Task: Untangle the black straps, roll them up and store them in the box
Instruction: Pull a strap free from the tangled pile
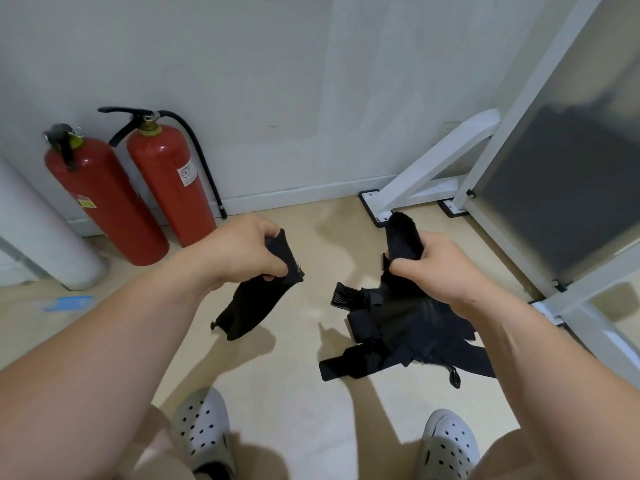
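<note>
My left hand grips one end of a single black strap, which hangs down from it over the floor, separate from the rest. My right hand holds the fuzzy end of another black strap that sticks up above my fingers. Below that hand hangs a tangled bundle of black straps, with loose ends trailing down and to the left. No box is in view.
Two red fire extinguishers stand against the wall at the left, beside a white pipe. A white metal frame with a frosted panel stands at the right, its feet bolted to the beige floor. My two grey clogs are at the bottom.
</note>
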